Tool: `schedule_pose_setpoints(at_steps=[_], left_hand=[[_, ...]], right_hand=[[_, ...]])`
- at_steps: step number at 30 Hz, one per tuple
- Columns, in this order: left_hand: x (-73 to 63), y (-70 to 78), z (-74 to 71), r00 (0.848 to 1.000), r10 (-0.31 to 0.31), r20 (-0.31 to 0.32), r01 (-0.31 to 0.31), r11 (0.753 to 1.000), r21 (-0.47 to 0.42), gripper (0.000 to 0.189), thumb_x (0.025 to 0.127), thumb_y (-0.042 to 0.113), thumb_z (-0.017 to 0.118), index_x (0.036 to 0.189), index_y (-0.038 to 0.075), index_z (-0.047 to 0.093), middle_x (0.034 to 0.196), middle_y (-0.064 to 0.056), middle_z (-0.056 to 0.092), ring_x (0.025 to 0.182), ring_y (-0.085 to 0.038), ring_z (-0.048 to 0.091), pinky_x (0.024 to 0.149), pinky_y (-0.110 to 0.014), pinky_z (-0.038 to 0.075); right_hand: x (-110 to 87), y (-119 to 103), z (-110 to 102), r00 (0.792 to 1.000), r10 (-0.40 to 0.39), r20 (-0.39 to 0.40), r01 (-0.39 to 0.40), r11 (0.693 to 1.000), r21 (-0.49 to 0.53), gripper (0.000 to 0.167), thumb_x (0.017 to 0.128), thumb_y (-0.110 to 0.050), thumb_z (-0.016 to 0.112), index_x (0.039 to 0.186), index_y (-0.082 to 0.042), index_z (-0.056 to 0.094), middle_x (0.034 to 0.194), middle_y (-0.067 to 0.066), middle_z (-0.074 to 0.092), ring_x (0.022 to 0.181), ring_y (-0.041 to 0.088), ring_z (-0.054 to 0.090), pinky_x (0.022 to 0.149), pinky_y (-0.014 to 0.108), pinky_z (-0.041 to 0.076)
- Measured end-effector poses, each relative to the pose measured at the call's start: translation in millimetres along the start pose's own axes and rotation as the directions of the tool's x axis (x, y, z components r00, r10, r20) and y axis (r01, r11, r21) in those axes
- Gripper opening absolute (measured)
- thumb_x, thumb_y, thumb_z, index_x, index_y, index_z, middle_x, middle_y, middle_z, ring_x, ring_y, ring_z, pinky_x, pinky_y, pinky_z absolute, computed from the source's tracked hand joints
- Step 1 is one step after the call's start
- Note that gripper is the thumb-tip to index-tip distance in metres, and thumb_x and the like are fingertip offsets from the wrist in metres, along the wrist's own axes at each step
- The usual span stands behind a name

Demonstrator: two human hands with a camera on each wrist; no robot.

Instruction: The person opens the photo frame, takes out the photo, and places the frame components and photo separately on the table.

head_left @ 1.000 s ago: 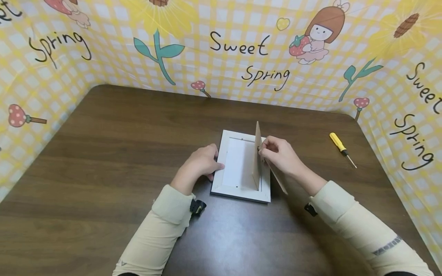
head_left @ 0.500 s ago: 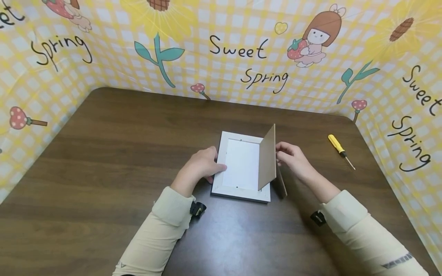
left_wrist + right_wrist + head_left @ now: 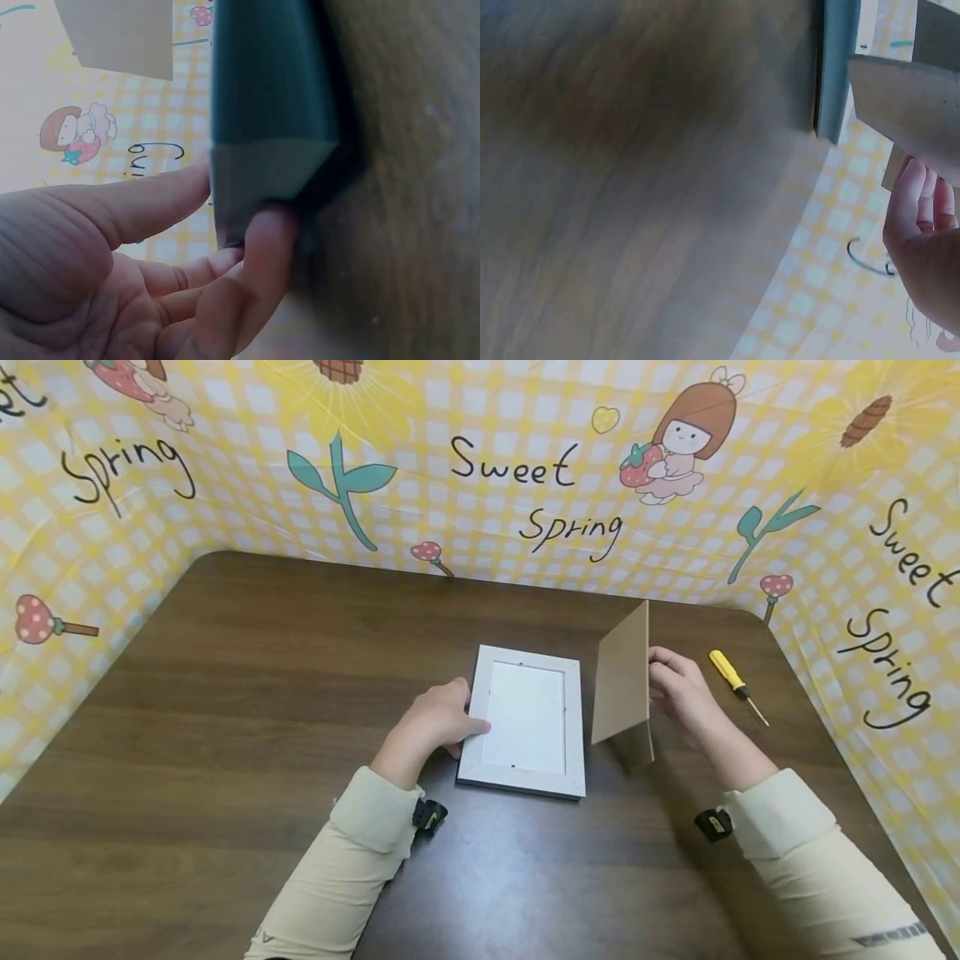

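A white picture frame (image 3: 573,735) lies on the table with its back side up, a white sheet (image 3: 525,714) filling its opening. On its left edge my left hand (image 3: 438,714) keeps a grip, thumb on top; the left wrist view shows fingers against the frame's dark side (image 3: 274,82). To the right of the frame, my right hand (image 3: 684,693) holds a brown backing board (image 3: 622,681) upright, apart from the frame. A flap like a stand leg (image 3: 637,745) sticks out below the board. The board hides some of the right fingertips in the head view.
A yellow-handled screwdriver (image 3: 727,670) lies at the right of the brown wooden table (image 3: 262,693), beyond my right hand. A yellow checked cloth (image 3: 510,410) with printed figures stands around the table's back and sides.
My right hand has lifted the backing board out of the frame and carried it to the right. My left hand has stayed on the frame's left edge.
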State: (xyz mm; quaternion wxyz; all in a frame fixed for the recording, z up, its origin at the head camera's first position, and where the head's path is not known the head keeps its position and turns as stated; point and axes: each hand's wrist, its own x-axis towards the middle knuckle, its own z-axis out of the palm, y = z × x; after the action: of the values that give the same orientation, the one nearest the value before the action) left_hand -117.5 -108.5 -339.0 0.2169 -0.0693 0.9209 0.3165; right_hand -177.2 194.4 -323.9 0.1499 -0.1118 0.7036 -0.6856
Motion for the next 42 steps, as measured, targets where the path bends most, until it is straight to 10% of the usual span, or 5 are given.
schedule_pose_setpoints(at_steps=[9, 19, 24, 35, 42], left_hand=[[0.1, 3.8, 2.4, 1.000, -0.016, -0.025, 0.016, 1.000, 0.013, 0.043, 0.094, 0.028, 0.067, 0.122, 0.001, 0.050, 0.100, -0.016, 0.063, 0.060, -0.020, 0.068, 0.061, -0.029, 0.053], [-0.8, 5.2, 2.6, 0.999, -0.040, -0.023, 0.040, 0.999, 0.029, 0.047, 0.094, 0.027, 0.065, 0.127, 0.000, 0.048, 0.104, -0.018, 0.063, 0.059, -0.020, 0.068, 0.060, -0.029, 0.053], [-1.9, 5.4, 3.0, 0.998, -0.055, -0.021, 0.055, 0.998, 0.039, 0.049, 0.094, 0.028, 0.065, 0.129, -0.001, 0.047, 0.101, -0.018, 0.063, 0.060, -0.021, 0.068, 0.060, -0.028, 0.052], [-8.2, 3.3, 1.0, 0.997, -0.070, -0.019, 0.070, 0.997, 0.032, 0.055, 0.094, 0.028, 0.064, 0.135, -0.003, 0.043, 0.099, -0.018, 0.062, 0.063, -0.022, 0.067, 0.059, -0.028, 0.051], [-11.4, -0.2, 0.2, 0.996, -0.087, -0.031, 0.088, 0.996, 0.028, 0.062, 0.094, 0.032, 0.064, 0.139, -0.004, 0.040, 0.097, -0.018, 0.063, 0.063, -0.022, 0.067, 0.060, -0.029, 0.049]], right_hand=[[-1.5, 2, -24, 0.992, 0.061, -0.108, -0.100, 0.911, -0.401, 0.016, 0.097, -0.015, 0.047, 0.104, -0.010, 0.060, 0.079, -0.019, 0.060, 0.073, 0.000, 0.054, 0.066, 0.021, 0.051], [0.5, 6, -61, 0.987, 0.072, -0.145, -0.161, 0.539, -0.827, 0.038, 0.098, -0.034, 0.054, 0.109, 0.002, 0.061, 0.089, 0.010, 0.064, 0.078, 0.018, 0.058, 0.068, 0.029, 0.046], [6.4, 8, -67, 0.971, 0.198, -0.135, -0.211, 0.438, -0.874, 0.048, 0.097, -0.039, 0.054, 0.114, 0.005, 0.057, 0.114, 0.028, 0.064, 0.098, 0.037, 0.063, 0.077, 0.041, 0.051], [15.4, 22, -68, 0.960, 0.240, -0.146, -0.216, 0.298, -0.930, 0.041, 0.092, -0.035, 0.062, 0.102, 0.005, 0.069, 0.109, 0.026, 0.068, 0.094, 0.040, 0.064, 0.077, 0.049, 0.050], [21.2, 20, -66, 0.960, 0.235, -0.151, -0.216, 0.285, -0.934, 0.041, 0.092, -0.033, 0.065, 0.103, 0.006, 0.069, 0.110, 0.027, 0.067, 0.095, 0.040, 0.062, 0.079, 0.050, 0.049]])
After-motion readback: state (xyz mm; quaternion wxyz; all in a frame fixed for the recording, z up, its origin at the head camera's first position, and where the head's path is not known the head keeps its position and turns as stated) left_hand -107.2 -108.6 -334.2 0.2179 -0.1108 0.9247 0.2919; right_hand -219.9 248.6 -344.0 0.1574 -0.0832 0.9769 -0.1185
